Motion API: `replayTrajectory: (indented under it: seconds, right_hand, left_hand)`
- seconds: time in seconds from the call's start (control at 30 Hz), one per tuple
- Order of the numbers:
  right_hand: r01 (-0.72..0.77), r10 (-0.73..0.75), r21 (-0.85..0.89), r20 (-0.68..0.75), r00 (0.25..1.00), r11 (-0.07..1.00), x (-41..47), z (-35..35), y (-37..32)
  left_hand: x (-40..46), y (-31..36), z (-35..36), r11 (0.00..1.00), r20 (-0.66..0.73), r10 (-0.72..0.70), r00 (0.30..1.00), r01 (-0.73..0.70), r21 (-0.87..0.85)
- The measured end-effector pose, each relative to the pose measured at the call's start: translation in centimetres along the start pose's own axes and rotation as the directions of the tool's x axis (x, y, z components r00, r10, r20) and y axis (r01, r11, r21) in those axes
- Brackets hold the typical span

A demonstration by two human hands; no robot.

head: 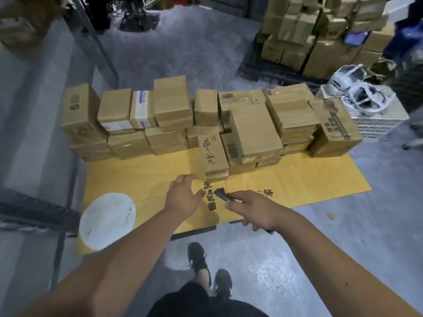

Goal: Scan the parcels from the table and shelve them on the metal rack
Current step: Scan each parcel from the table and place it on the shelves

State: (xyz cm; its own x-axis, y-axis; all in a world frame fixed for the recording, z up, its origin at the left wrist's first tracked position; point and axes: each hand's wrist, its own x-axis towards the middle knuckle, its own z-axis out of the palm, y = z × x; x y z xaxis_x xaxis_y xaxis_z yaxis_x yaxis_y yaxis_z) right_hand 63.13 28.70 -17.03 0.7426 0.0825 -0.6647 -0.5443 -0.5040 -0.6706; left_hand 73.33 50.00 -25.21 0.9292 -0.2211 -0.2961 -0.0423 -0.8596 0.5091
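Note:
Several brown cardboard parcels (171,106) stand stacked along the far side of a table covered with yellow cardboard (142,175). The nearest parcel (211,154), with black writing on top, sticks out toward me. My left hand (183,193) hovers open just in front of it, fingers spread, touching nothing. My right hand (254,209) grips a black handheld scanner (223,194), whose head points toward that parcel. The metal rack (34,209) runs down the left edge of the view.
A pallet of stacked cartons (320,30) stands at the back right, with a white crate (375,124) holding white bundles beside the table. A person in dark blue (412,37) is at the far right. My feet (206,271) stand on the grey floor before the table.

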Motion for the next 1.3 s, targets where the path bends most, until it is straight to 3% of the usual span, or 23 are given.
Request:
replayTrajectory:
  seconds: [0.1, 0.37, 0.5, 0.63, 0.97, 1.13, 1.3]
  right_hand:
    - [-0.003, -0.009, -0.137, -0.084, 0.996, 0.991, 1.1, -1.3, -1.1]
    - [-0.06, 0.031, -0.396, -0.078, 0.996, 0.916, 3.7, -4.4, -2.9]
    - [-0.099, 0.035, -0.656, -0.11, 0.993, 0.748, 4.5, -5.2, -2.0]
    - [-0.107, -0.017, -0.785, -0.148, 0.989, 0.61, 5.3, -6.6, -0.1]
    - [0.026, -0.138, -0.937, -0.024, 0.99, 0.348, 5.9, -11.1, 2.5]
    - [0.121, -0.209, -0.956, 0.065, 0.976, 0.269, 6.9, -12.2, 2.9]
    - [0.218, -0.263, -0.964, 0.172, 0.949, 0.155, 8.0, -11.8, 2.5]
  left_hand:
    - [3.2, 1.4, 0.3, 0.999, 0.028, 0.035, 0.999, -0.035, -0.024]
    - [9.8, 4.3, 1.7, 0.997, 0.088, 0.079, 0.993, -0.077, -0.026]
    - [11.0, 5.3, 3.5, 0.999, 0.094, 0.037, 0.995, -0.039, 0.019]
    - [11.6, 6.4, 4.8, 0.998, 0.047, -0.019, 0.999, 0.015, 0.065]
    - [10.2, 6.6, 5.8, 0.983, -0.001, -0.137, 0.991, 0.136, -0.126]
    - [7.5, 4.4, 5.5, 0.951, -0.039, -0.181, 0.983, 0.165, -0.26]
    - [5.8, 2.2, 5.4, 0.9, -0.113, -0.322, 0.94, 0.267, -0.344]
